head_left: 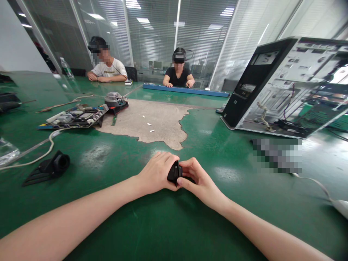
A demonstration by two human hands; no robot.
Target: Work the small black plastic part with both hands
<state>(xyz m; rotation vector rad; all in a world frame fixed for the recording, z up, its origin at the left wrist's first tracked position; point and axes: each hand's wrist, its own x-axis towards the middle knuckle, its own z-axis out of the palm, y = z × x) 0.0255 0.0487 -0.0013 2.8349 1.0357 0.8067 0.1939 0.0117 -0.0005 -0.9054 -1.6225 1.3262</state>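
Both hands are engaged on one item, a small black part [174, 174], at the near middle of the green tabletop [141, 221]. Left hand [157, 172]: curled, fingers close together and wrapped about the part's left side; its palm is hidden from me. Right hand [199, 183]: partly closed, thumb and fingers pinching the part at its right side. I cannot tell whether the part bears on the tabletop or is held just above it.

Well to the left lies a black ring-ended piece [56, 165]. Farther off on the left, a circuit board [74, 117] rests beside a pale worn patch [160, 127], with a round-topped unit [115, 99] just beyond its right end. Three white slips [149, 124] lie on the patch. At far right stands a computer case [248, 85], interior exposed; a pixelated object [280, 156] lies nearer. A blue bar [185, 90] lies at the far side, before a person in black [178, 74].
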